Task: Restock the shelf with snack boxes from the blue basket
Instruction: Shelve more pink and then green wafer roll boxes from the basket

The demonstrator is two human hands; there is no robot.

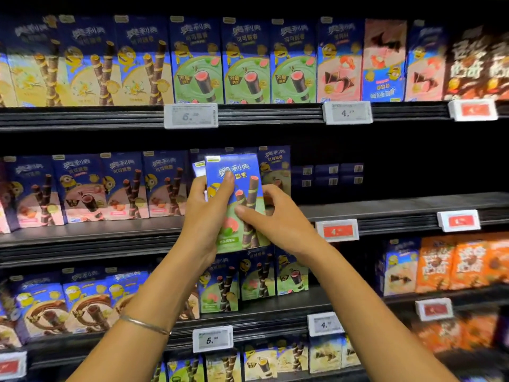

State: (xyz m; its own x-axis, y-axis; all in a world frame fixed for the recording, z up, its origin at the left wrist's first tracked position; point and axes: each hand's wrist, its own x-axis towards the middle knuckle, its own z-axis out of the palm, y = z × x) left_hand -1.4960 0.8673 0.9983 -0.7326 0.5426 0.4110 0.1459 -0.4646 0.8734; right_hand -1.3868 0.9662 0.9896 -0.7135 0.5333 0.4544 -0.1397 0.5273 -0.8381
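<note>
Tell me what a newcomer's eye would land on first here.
The blue-and-green snack box at the centre, gripped by the left hand and the right hand before the middle shelf. Right of it that shelf shows a dark gap, while the top shelf stands packed.

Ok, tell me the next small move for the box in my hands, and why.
Probably ease the green box forward and slightly right, onto the middle shelf beside the matching box. Both the left hand and right hand grip it nearly upright just in front of that row, and bare shelf shows to that box's right.
</note>
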